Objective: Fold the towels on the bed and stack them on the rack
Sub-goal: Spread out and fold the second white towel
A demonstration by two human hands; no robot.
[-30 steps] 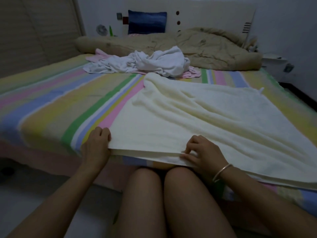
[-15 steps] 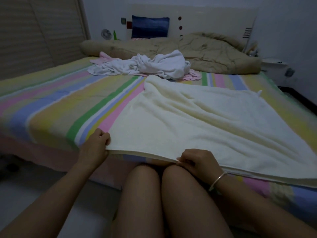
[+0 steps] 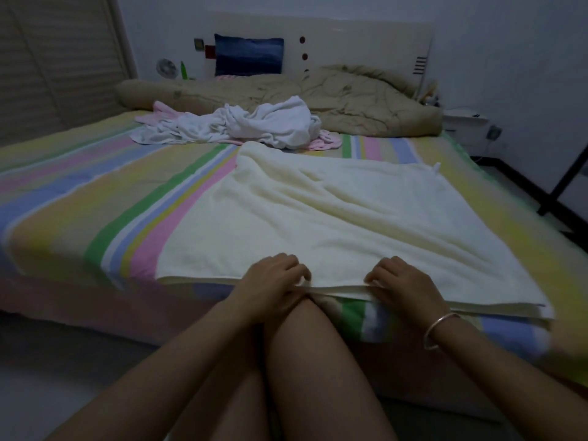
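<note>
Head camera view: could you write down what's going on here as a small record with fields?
Place: bed with a striped sheet
Main item: cream towel, spread near the bed's front edge, seemingly doubled over
Left hand: pinches the towel's near edge
Right hand: pinches the same edge, apart from the left; bracelet on the wrist
Waiting: crumpled pile of white and pink towels, farther back
Behind the pile: beige quilt, blue pillow
Stage: folding not yet finished
</note>
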